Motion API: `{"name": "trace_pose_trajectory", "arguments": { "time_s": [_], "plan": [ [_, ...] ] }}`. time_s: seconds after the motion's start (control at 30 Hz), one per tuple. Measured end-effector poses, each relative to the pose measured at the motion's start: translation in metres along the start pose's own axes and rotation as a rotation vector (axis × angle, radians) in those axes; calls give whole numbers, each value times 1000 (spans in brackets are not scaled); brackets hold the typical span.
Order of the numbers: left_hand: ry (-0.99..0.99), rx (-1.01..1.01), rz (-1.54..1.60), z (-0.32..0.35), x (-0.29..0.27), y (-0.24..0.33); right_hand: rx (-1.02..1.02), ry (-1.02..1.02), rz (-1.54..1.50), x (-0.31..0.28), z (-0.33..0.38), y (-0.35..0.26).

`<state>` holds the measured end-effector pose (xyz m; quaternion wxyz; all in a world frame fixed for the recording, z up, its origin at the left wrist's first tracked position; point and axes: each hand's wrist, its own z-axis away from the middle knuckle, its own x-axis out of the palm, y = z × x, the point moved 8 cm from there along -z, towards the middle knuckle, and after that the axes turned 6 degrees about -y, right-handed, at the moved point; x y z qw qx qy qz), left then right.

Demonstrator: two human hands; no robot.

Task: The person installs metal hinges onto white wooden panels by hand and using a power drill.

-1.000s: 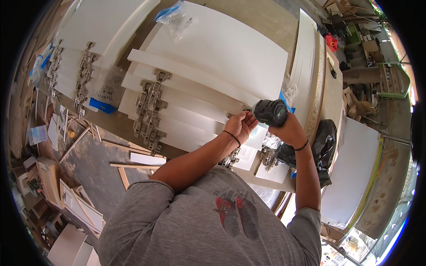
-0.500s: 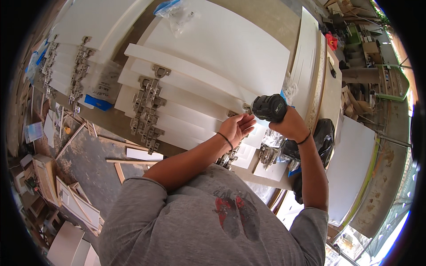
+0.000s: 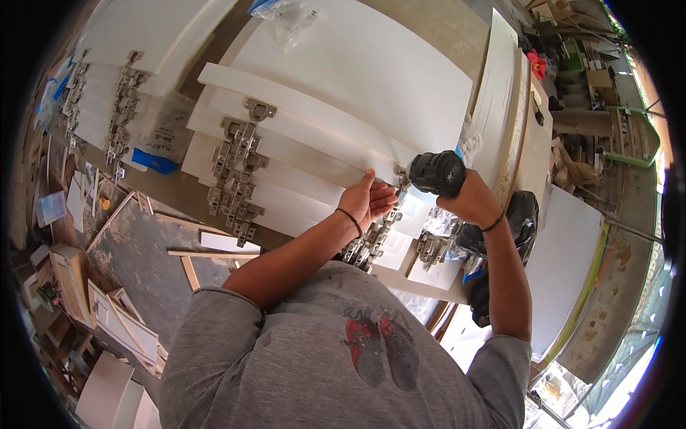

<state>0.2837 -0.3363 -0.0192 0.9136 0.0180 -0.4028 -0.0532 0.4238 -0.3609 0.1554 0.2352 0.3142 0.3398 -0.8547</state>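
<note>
In my right hand (image 3: 471, 200) is a black cordless drill (image 3: 436, 174), gripped by its handle. Its front end points left and down at a metal cabinet hinge (image 3: 401, 175) on the edge of a white panel (image 3: 307, 118); the bit and any screw are hidden. Beside that hinge is my left hand (image 3: 369, 201), palm turned toward the drill, thumb raised and fingers loosely bent apart. I see nothing held in it. Below the left hand, more hinges (image 3: 366, 245) run down the stepped panel edges. Another column of hinges (image 3: 239, 164) lines the panels further left.
More white panels with hinges (image 3: 123, 107) lie at the far left, beside a clear plastic bag (image 3: 170, 129) with a blue strip. Another bag (image 3: 289, 16) rests on the far panel. Black plastic (image 3: 518, 225) bulges by my right forearm. Long boards (image 3: 500, 107) lie on the right.
My left hand has drawn back a little to the left from the hinge, its thumb now raised. The drill stays at the same hinge in my right hand.
</note>
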Motion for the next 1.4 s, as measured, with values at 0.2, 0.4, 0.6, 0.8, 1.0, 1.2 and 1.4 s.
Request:
{"name": "trace_pose_trajectory", "arguments": {
  "time_s": [0.2, 0.4, 0.6, 0.8, 1.0, 1.2, 1.4],
  "plan": [
    [-8, 2, -11, 1, 0, -1, -21, -10, 53, 4, -6, 2],
    [-33, 29, -51, -2, -2, -1, -20, -2, 147, 3, -3, -2],
    [-9, 41, -74, -9, -14, 1, -110, 194, 92, 8, 12, 11],
    [-18, 40, -159, -6, -19, 4, -14, 222, -263, -28, 76, 50],
    [-54, 36, -253, -10, -18, 1, -31, 880, -518, -75, 165, 166],
    [6, 64, -320, -10, -16, 8, -132, 1551, -464, -57, 148, 267],
    [34, 89, -295, -3, -24, 8, -105, 1487, -804, -24, 15, 350]
  ]
}}
